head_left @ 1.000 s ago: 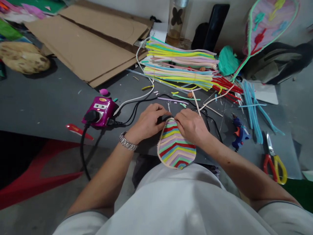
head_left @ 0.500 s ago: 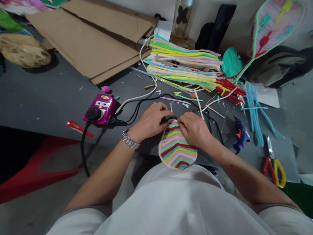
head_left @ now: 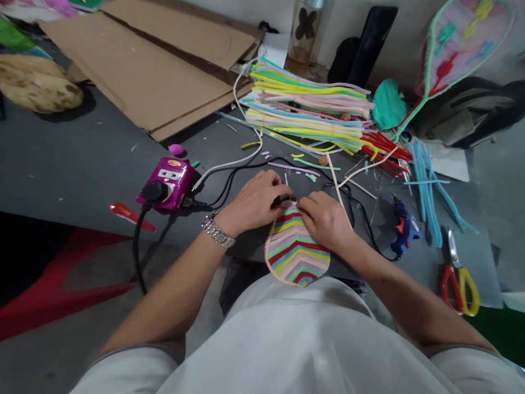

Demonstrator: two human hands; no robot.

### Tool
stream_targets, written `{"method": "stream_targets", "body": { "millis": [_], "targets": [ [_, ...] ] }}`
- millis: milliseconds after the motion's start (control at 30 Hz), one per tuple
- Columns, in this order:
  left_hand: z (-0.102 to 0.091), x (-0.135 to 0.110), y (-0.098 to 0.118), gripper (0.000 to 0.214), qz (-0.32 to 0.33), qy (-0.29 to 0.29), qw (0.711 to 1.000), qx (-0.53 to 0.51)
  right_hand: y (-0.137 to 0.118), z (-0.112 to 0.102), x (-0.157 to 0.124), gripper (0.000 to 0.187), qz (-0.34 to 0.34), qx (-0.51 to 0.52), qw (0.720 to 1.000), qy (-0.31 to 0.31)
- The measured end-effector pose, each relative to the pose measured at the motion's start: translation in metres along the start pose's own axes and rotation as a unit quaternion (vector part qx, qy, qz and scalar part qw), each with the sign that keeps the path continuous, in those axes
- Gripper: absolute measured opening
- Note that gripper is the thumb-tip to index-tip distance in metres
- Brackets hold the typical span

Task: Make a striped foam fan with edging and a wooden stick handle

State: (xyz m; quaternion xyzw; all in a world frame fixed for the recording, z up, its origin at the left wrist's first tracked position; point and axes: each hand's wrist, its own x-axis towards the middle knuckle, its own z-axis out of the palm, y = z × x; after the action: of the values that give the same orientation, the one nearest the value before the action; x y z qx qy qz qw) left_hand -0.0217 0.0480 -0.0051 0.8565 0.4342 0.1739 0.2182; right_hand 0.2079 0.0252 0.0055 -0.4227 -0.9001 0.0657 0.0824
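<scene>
A leaf-shaped panel of striped pipe cleaners (head_left: 297,247) in red, green, yellow, pink and blue chevrons, edged in a pale rim, lies in front of me at the table's edge. My left hand (head_left: 255,204), with a metal wristwatch (head_left: 217,230) above it, pinches the panel's top end. My right hand (head_left: 325,221) grips the same end from the other side. A small dark item shows between the fingertips, too hidden to name. The black cable of a blue hot glue gun (head_left: 405,231) runs past my right wrist.
Bundled pipe cleaners (head_left: 307,104) lie beyond my hands, with loose scraps around them. To the left stands a magenta power socket (head_left: 169,183). Yellow-and-red scissors (head_left: 459,290) lie at right, near a finished pipe-cleaner leaf (head_left: 463,44). Cardboard sheets (head_left: 151,71) cover the far left.
My left hand has slid slightly right, closer to the panel's top end. The panel and my right hand stay nearly where they were.
</scene>
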Motion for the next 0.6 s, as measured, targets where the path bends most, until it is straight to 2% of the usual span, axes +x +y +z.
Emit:
{"method": "stream_targets", "body": {
  "millis": [200, 600],
  "targets": [
    [-0.006, 0.004, 0.001, 0.033, -0.006, -0.034, 0.999, 0.012, -0.002, 0.01, -0.009, 0.027, 0.0, -0.006, 0.999, 0.045],
    [-0.017, 0.007, -0.005, 0.022, 0.006, -0.074, 0.997, -0.033, -0.005, 0.021, -0.013, 0.025, 0.007, -0.008, 0.995, 0.101]
  ]
}}
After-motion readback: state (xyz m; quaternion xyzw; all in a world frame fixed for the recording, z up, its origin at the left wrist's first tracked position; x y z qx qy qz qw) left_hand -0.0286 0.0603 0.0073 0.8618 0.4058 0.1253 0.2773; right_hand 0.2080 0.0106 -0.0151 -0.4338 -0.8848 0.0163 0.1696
